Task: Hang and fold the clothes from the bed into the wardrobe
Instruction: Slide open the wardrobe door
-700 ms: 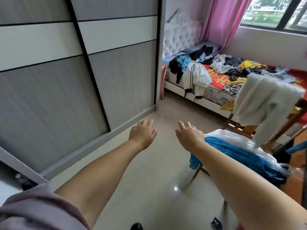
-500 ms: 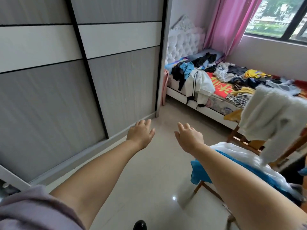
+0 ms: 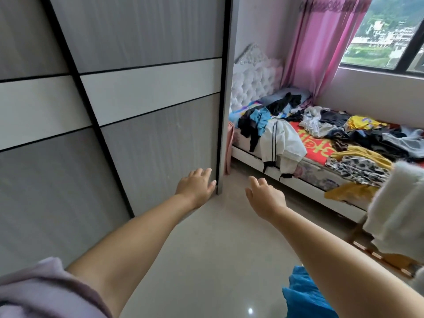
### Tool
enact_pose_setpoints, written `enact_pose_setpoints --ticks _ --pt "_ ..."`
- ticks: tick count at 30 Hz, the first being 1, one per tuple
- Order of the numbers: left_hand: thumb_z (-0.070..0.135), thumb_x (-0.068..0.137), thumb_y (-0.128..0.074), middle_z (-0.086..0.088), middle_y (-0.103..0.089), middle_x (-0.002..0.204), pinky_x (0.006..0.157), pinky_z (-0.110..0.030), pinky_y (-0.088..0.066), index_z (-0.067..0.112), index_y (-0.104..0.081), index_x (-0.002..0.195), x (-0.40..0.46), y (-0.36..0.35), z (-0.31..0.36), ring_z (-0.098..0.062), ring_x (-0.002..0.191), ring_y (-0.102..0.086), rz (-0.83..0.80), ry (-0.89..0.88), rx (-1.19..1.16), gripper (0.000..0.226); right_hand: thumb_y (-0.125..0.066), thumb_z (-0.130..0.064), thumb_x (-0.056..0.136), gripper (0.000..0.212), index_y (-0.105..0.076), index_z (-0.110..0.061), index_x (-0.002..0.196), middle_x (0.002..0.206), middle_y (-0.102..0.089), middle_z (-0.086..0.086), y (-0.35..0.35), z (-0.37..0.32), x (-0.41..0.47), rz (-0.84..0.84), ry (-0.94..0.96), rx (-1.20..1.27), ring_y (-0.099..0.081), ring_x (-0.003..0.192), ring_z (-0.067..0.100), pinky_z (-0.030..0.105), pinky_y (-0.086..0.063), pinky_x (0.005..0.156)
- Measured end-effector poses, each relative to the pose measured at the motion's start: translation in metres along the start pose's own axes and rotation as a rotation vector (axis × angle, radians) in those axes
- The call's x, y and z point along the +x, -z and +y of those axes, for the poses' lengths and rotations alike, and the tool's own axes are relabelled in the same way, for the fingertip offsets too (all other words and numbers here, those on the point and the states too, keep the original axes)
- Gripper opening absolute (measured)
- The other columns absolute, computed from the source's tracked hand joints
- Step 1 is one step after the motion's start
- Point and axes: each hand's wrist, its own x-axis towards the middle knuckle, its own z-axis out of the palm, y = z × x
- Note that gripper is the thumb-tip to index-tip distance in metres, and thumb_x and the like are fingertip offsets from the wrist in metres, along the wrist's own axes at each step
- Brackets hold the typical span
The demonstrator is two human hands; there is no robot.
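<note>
— Why were the wardrobe (image 3: pixel 142 138) doors closed, with nothing inside to see?

— My guess is that no garment had gone in yet. The left hand (image 3: pixel 195 187) was stretched toward the right edge of the sliding door (image 3: pixel 160 143), fingers straight and holding nothing, its tips close to that dark edge strip; whether they touched it, I could not tell.

— And the right hand (image 3: pixel 266 198)?

— It was also held out over the floor (image 3: pixel 218 237), palm down, fingers loosely spread, gripping nothing, well apart from the bed (image 3: pixel 309 180).

— Where were the clothes (image 3: pixel 344 136)?

— Heaped across the bed, from the headboard end to its right side. A white jacket (image 3: pixel 282 143) hung over the near edge, probably just dropped there. A pale fuzzy garment (image 3: pixel 399 210) was draped at the far right, and something blue (image 3: pixel 305 294) lay below the right forearm.
</note>
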Motion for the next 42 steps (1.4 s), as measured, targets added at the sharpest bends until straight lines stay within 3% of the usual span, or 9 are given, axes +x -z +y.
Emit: enact_pose_setpoints --ticks 12,19,25,31,36,39,42 --pt "0.042 0.100 -0.030 -0.008 -0.044 0.138 0.095 -0.038 -0.038 0.017 -0.032 0.143 0.246 0.012 -0.029 -0.028 0.126 -0.044 0.047 0.067 0.041 0.049 -0.028 -0.039 0.102 0.037 -0.037 -0.020 0.132 0.125 -0.050 0.009 0.003 0.043 0.267 0.067 0.055 0.105 -0.060 0.099 0.032 0.033 -0.036 0.064" --pt "0.042 0.100 -0.032 -0.008 -0.043 0.139 0.093 -0.040 -0.040 0.018 -0.031 0.144 0.371 0.022 -0.069 -0.027 0.126 -0.043 0.069 0.093 0.054 0.050 -0.026 -0.040 0.102 0.043 -0.032 -0.021 0.141 0.134 -0.046 0.010 0.001 0.023 0.401 0.062 0.058 0.150 -0.060 0.103 0.032 0.034 -0.041 0.066" --pt "0.039 0.100 -0.033 -0.009 -0.040 0.142 0.098 -0.043 -0.040 0.016 -0.030 0.144 0.510 0.049 -0.099 -0.028 0.130 -0.039 0.119 -0.016 0.056 0.050 -0.026 -0.038 0.102 0.046 -0.028 -0.021 0.145 0.140 -0.042 0.009 0.006 -0.002 0.529 0.132 0.038 0.221 -0.060 0.106 0.031 0.035 -0.046 0.070" --pt "0.035 0.101 -0.035 -0.013 -0.042 0.140 0.100 -0.039 -0.036 0.013 -0.033 0.143 0.635 0.084 -0.113 -0.029 0.128 -0.040 0.146 -0.239 0.263 0.048 -0.028 -0.039 0.102 0.043 -0.037 -0.016 0.137 0.130 -0.050 0.012 0.020 -0.010 0.643 0.162 -0.062 0.362 -0.057 0.109 0.034 0.041 -0.047 0.082" --pt "0.029 0.097 -0.039 -0.010 -0.046 0.134 0.102 -0.039 -0.033 0.013 -0.041 0.135 0.718 0.101 -0.105 -0.027 0.124 -0.043 0.213 -0.411 0.567 0.041 -0.034 -0.033 0.102 0.046 -0.031 -0.013 0.143 0.138 -0.045 0.016 0.021 -0.019 0.719 0.070 -0.051 0.566 -0.050 0.120 0.034 0.044 -0.045 0.095" --pt "0.019 0.096 -0.040 -0.011 -0.043 0.137 0.116 -0.043 -0.017 0.012 -0.044 0.134 0.756 0.106 -0.100 -0.027 0.130 -0.037 0.267 -0.495 0.792 0.038 -0.039 -0.030 0.100 0.054 -0.023 -0.013 0.148 0.144 -0.035 0.017 0.026 -0.028 0.759 0.066 -0.023 0.708 -0.043 0.126 0.033 0.047 -0.040 0.102" --pt "0.015 0.099 -0.032 -0.013 -0.042 0.140 0.118 -0.048 -0.006 0.009 -0.043 0.134 0.788 0.115 -0.095 -0.029 0.135 -0.032 0.297 -0.535 0.987 0.038 -0.041 -0.031 0.100 0.062 -0.013 -0.012 0.152 0.150 -0.025 0.018 0.031 -0.035 0.794 0.099 -0.054 0.861 -0.036 0.133 0.034 0.043 -0.034 0.108"
